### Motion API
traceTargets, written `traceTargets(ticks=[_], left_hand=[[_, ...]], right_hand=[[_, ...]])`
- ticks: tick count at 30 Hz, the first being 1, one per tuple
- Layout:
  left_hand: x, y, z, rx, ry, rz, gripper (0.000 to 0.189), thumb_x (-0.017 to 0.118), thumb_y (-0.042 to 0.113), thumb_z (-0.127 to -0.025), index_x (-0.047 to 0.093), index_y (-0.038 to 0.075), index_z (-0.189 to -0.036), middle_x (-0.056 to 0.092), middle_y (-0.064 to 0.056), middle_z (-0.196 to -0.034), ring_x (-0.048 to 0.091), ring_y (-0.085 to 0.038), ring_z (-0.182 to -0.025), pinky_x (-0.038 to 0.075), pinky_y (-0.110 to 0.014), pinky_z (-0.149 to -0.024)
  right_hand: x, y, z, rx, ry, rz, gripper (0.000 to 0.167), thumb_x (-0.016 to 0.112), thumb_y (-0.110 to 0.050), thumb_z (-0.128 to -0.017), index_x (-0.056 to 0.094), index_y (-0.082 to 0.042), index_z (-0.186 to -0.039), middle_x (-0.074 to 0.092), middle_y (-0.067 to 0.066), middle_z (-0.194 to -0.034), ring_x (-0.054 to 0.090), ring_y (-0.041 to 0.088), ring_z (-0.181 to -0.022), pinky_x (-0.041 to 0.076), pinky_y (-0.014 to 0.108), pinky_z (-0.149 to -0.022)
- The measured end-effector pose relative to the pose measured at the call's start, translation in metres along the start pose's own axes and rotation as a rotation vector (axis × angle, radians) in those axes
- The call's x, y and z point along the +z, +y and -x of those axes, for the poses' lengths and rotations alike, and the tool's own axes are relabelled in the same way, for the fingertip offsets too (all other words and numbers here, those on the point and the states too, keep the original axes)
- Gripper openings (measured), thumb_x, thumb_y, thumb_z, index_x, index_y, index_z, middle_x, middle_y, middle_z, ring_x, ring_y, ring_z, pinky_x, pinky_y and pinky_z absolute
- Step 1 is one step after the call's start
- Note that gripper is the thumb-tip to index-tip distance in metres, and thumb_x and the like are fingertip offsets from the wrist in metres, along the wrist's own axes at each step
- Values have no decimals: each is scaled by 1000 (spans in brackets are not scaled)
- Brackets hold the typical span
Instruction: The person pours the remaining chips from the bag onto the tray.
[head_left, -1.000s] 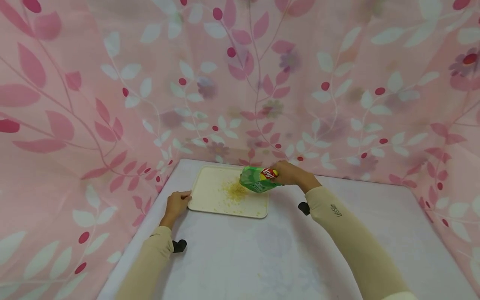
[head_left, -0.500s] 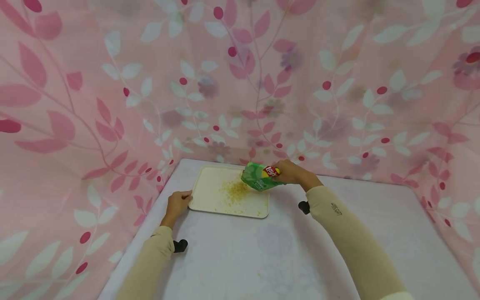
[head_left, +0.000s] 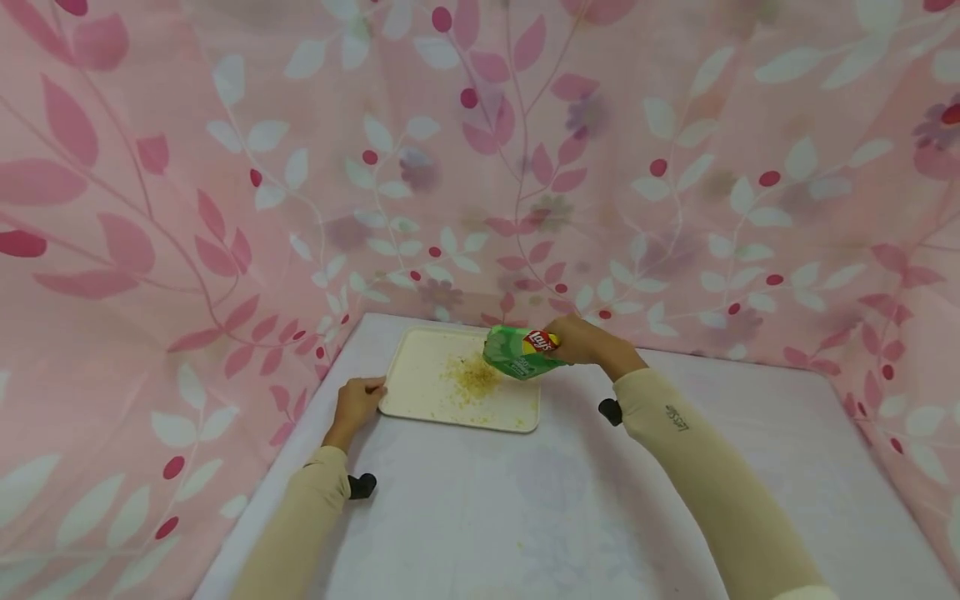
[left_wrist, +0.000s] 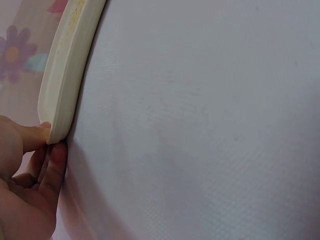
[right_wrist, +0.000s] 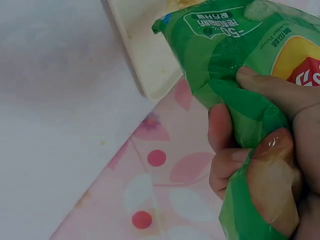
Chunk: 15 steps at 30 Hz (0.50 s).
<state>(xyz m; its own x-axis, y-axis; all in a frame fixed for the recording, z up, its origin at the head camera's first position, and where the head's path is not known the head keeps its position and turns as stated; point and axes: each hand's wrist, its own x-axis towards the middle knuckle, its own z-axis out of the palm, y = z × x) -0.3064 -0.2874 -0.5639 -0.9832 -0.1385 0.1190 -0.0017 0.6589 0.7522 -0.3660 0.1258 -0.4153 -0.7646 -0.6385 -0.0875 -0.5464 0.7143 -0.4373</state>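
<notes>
My right hand [head_left: 581,342] grips a green Lay's chip bag [right_wrist: 215,55] by one end, fingers and thumb curled round the crumpled film. In the head view the bag's other end hangs tilted over the right part of a cream tray [head_left: 416,400]. Yellow chip crumbs [head_left: 472,379] lie in a loose heap on the tray just left of the bag, with finer bits scattered about. The left hand [left_wrist: 32,170] pinches the tray's left rim near its front corner, thumb on top and fingers below. The bag's mouth is hidden from me.
A white-covered table [head_left: 570,517] carries the tray near its back edge. Pink floral cloth [head_left: 637,125] hangs close behind and on both sides. One tiny crumb [head_left: 520,545] lies on the tabletop in front.
The bag and right hand have shifted only slightly, the bag's end lifting a little. The crumb heap looks about the same. The left hand stays on the tray's rim.
</notes>
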Motion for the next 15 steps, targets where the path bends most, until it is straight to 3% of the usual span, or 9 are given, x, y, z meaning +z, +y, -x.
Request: traceTargets(ticks=[3, 7, 9, 11, 15], left_hand=[[1, 1, 0, -6, -9, -1, 29, 65, 4, -91, 68, -2, -119, 67, -21, -114, 59, -36, -113, 49, -47, -92], [1, 1, -1, -14, -7, -11, 29, 65, 5, -92, 67, -1, -120, 66, -21, -116, 57, -37, -117, 47, -48, -96], [0, 0, -2, -15, -4, -10, 29, 65, 5, -91, 68, -1, -120, 66, -21, -115, 57, -37, -116, 47, -48, -96], [-1, 0, -2, -12, -4, -4, 29, 66, 5, -91, 68, -1, -119, 67, -21, -114, 58, -38, -116, 47, -48, -95], [-2, 0, -2, -9, -17, -6, 29, 66, 5, -91, 68, -2, -119, 67, -21, -114, 58, -38, -114, 48, -48, -94]], right_hand=[[-1, 0, 0, 18, 2, 4, 22, 74, -12, -86, 71, 0, -105, 70, 6, -93, 61, 14, -65, 54, 26, -60], [-12, -10, 2, 17, 117, -39, 26, 75, -15, -87, 70, 0, -107, 70, 9, -96, 64, 20, -77, 56, 33, -72], [-14, -12, 3, 28, 128, -44, 26, 74, -16, -88, 70, 0, -108, 70, 9, -97, 64, 21, -80, 56, 34, -74], [-11, -9, 2, 37, 100, -8, 27, 74, -16, -87, 70, -1, -110, 69, 7, -98, 62, 21, -83, 56, 33, -75], [0, 2, 1, 77, -40, 41, 30, 74, -15, -88, 69, -2, -114, 68, 7, -100, 61, 18, -79, 55, 27, -67]])
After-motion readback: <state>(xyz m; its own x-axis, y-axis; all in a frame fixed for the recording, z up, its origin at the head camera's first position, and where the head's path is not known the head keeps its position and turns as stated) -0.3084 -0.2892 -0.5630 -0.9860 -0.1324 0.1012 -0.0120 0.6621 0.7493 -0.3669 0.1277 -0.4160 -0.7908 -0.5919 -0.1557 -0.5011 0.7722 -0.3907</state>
